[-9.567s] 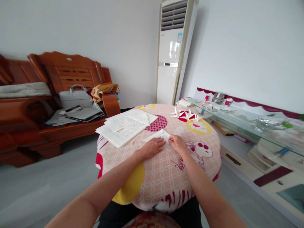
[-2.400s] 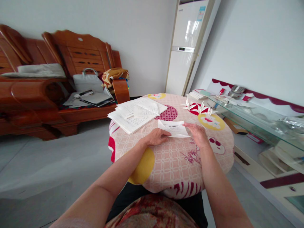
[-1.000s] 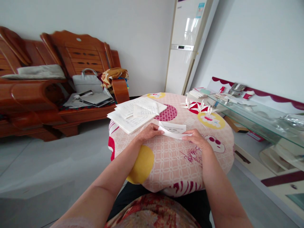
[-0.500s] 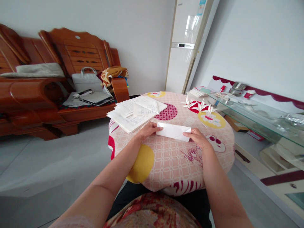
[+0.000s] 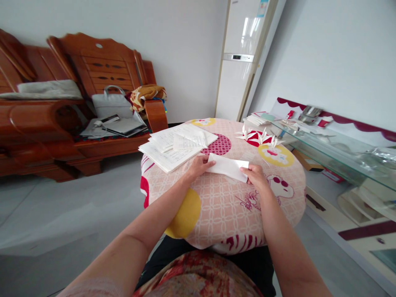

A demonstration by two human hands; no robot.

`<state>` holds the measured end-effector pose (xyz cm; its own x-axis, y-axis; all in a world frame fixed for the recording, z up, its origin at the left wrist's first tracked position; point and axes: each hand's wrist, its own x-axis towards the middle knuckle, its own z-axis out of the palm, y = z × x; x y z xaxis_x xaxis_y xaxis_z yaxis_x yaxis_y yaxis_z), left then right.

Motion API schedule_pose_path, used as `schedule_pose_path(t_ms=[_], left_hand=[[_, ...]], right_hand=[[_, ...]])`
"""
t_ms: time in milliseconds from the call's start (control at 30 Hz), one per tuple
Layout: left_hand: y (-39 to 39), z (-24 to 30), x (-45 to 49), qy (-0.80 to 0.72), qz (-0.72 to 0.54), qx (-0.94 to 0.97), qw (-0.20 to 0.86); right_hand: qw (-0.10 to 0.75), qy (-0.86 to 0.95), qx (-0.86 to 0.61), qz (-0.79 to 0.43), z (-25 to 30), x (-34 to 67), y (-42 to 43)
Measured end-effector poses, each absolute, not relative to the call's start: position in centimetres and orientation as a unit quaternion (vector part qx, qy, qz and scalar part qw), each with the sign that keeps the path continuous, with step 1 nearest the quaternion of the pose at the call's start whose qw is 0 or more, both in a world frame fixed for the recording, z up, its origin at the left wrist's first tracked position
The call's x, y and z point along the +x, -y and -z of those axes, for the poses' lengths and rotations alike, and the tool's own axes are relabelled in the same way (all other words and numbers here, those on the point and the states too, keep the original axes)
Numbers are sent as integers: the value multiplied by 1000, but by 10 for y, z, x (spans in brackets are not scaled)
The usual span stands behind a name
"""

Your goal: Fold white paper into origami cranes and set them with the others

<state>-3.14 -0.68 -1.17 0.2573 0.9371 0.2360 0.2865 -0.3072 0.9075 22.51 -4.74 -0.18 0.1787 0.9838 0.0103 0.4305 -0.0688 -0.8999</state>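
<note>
A folded white paper (image 5: 228, 167), long and narrow, is stretched between my two hands above the cloth-covered round table (image 5: 216, 210). My left hand (image 5: 200, 166) pinches its left end, thumb on top. At the right end, my right hand (image 5: 254, 175) grips the edge between thumb and fingers. The paper bends slightly along its length. Just beyond my left hand lies a stack of written sheets (image 5: 173, 154). Several folded paper cranes (image 5: 262, 137) stand at the table's far right.
A glass-topped cabinet (image 5: 337, 144) with assorted items adjoins the table on the right. On the left stands a wooden sofa (image 5: 99, 68) holding a grey bag (image 5: 111, 103) and papers. Behind the table rises a tall white air conditioner (image 5: 236, 78).
The paper has tilted and bowed a little between my hands. My left hand has shifted slightly right and inward; both hands keep their hold.
</note>
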Motion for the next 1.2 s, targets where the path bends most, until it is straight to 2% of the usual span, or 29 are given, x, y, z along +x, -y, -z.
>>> schedule_pose_path(t_ms=[67,167,267,500,833,1033,1200], left_hand=[[9,12,-34,-363,-420,674,487],[10,13,-36,-333,-417,656,533],[9,16,-38,-348,-419,649,531],[6,22,-41,-354,-399,681,501],[2,27,-43,-391,-386,682,483],[5,25,-40,-379,-370,708,467],[8,19,-41,-412,-364,712,437]], right_hand=[[413,541,-649,-339,3,228,46],[426,542,-611,-389,4,233,47],[412,581,-547,-439,2,237,49],[375,646,-498,-440,4,240,48],[376,649,-514,-416,6,239,48],[429,597,-528,-426,5,238,47],[399,599,-565,-404,5,240,47]])
